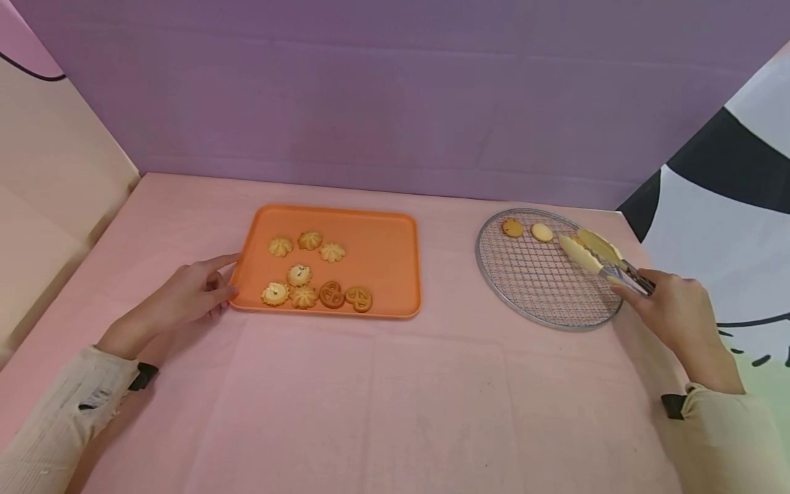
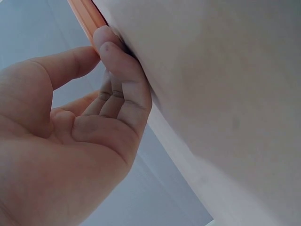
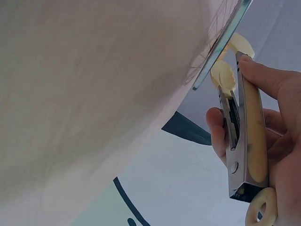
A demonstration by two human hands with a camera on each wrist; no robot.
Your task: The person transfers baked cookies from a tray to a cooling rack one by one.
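Pink cloth-covered tabletop (image 1: 395, 384), purple backdrop behind it. No brand, label or readable writing on anything in view; the black curved strokes on the white and green sheet at right are too fragmentary to read.

Left hand (image 1: 188, 295) rests at the near-left corner of the flat orange rectangular plastic tray (image 1: 382, 254). Fingers (image 2: 117, 70) lie mostly straight, tips and thumb touching the tray's rim (left wrist view shows the orange edge (image 2: 87, 19) right at the fingertips); grip is relaxed, pressed against the rim rather than curled round it.

On the tray, eight small baked biscuits. Far row of three pale flower-shaped piped biscuits (image 1: 306, 245). Near row: three more pale flower-shaped ones (image 1: 290, 288), then two darker pretzel-shaped biscuits (image 1: 345, 296) at the right end, side by side and touching or nearly so.

Right hand (image 1: 669, 309) is at the near-right edge of the round wire-mesh metal cooling rack (image 1: 537, 288), which lies well right of the tray. Fingers and thumb are curled round the metal handles of the cream-tipped kitchen tongs (image 1: 601, 259). The tong tips (image 3: 230, 66) reach out over the rack's far-right part, slightly parted; whether anything sits between them cannot be told.

On the rack's far side, two round biscuits: a browner one (image 1: 512, 227) to the left, a paler smooth one (image 1: 542, 232) just beside it, apart from the tong tips.

Both wrists wear cream sleeves (image 1: 68, 418) with dark straps.
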